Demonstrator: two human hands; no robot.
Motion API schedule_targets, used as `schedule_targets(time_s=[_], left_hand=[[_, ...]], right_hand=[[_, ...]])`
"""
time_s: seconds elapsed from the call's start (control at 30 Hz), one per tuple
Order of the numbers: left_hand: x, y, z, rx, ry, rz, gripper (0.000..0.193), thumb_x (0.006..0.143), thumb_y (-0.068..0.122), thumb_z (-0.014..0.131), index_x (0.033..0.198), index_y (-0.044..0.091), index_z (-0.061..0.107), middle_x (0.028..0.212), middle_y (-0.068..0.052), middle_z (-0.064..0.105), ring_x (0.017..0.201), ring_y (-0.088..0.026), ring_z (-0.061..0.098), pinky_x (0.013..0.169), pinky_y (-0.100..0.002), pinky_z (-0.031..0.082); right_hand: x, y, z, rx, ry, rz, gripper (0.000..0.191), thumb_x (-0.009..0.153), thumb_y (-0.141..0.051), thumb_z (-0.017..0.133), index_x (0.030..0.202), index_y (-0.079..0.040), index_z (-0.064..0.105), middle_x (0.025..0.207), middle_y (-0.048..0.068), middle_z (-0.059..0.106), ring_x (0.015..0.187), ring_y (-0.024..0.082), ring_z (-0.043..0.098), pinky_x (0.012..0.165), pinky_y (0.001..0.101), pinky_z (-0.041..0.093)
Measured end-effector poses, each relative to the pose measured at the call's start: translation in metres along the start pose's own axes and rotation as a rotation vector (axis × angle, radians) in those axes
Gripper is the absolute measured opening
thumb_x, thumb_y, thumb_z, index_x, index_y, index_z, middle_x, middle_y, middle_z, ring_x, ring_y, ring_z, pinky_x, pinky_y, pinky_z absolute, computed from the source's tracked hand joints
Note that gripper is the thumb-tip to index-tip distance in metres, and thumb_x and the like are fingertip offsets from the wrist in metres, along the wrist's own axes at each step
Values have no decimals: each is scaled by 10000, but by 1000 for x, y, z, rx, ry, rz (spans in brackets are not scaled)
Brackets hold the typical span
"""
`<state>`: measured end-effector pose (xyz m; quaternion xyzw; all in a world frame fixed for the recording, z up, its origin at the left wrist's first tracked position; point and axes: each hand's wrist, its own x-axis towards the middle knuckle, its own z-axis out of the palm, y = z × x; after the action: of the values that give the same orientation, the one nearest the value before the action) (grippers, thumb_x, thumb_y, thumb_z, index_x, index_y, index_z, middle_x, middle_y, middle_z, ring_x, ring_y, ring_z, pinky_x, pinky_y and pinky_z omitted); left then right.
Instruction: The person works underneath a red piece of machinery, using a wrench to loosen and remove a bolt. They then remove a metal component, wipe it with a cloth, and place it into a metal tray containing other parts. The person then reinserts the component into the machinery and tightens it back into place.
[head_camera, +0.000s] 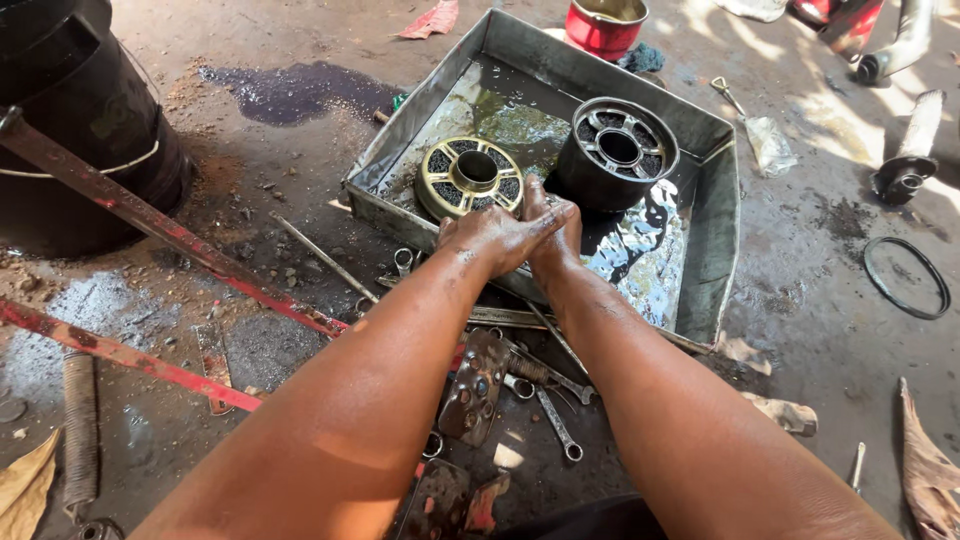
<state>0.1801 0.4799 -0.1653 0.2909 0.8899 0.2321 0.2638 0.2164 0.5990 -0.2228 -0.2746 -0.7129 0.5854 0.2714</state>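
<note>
Head view: hands (520, 235) clasped over tray (715, 215).

Hands: two, the left hand (497, 238) and the right hand (556, 232), pressed together over the tray's near edge.
Metal trays: one, a square grey tray (715, 240) holding oily liquid.
Round filter-like parts in the tray: two, a flat brass-coloured one (470, 176) and a taller dark one (615, 152).
Spanners on the floor: at least three (556, 422), lying in a loose pile; the exact count is unclear.
Red metal bars: two (150, 222), lying slantwise.
Black buckets: one (85, 110).
Red containers: one (604, 24).
Black rubber rings: one (906, 277).
Coil springs: one (79, 430).
</note>
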Motion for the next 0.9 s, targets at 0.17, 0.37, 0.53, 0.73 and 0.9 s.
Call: schedule_targets(time_s=[0.17, 0.37, 0.53, 0.73, 0.9], left_hand=[[10, -14, 10, 19, -1, 118, 932, 854, 848, 262, 1435, 186, 567, 1450, -200, 560, 1368, -401, 517, 1202, -567, 256], [5, -34, 23, 438, 84, 475, 414, 1067, 412, 373, 1287, 268, 693, 1316, -207, 645, 1249, -451, 590, 1046, -609, 434], [-21, -27, 38, 228, 85, 460, 388, 1005, 337, 446, 1259, 174, 689, 1304, -140, 641, 1253, -374, 560, 1111, -638, 300], [-37, -19, 46, 57, -12, 298, 413, 1038, 406, 390, 1289, 237, 671, 1375, -70, 624, 1332, -310, 510, 1202, -577, 258], [-32, -11, 16, 297, -72, 220, 562, 1115, 426, 276, 1202, 121, 740, 1242, -158, 719, 1169, -370, 687, 1094, -559, 436]], right_hand=[[10, 23, -1, 193, -17, 127, 422, 999, -388, 628, 760, -48, 701, 698, 9, 649, 596, 117, 523, 537, 355, 459], [42, 39, -36, -173, -66, 232, 630, 881, -595, 742, 912, 32, 702, 808, 104, 651, 719, 222, 520, 654, 416, 423], [49, 8, -114, -727, -146, 161, 682, 752, -562, 733, 1290, -152, 641, 1146, 132, 788, 1055, 296, 740, 908, 417, 556], [22, 11, -97, -1311, -17, 166, 634, 810, -498, 740, 1354, -204, 603, 1268, 160, 619, 1169, 389, 611, 955, 478, 534], [39, 14, -53, -1164, -319, -242, 564, 784, -403, 751, 1297, -179, 678, 1264, 159, 657, 1172, 378, 620, 979, 484, 523]])
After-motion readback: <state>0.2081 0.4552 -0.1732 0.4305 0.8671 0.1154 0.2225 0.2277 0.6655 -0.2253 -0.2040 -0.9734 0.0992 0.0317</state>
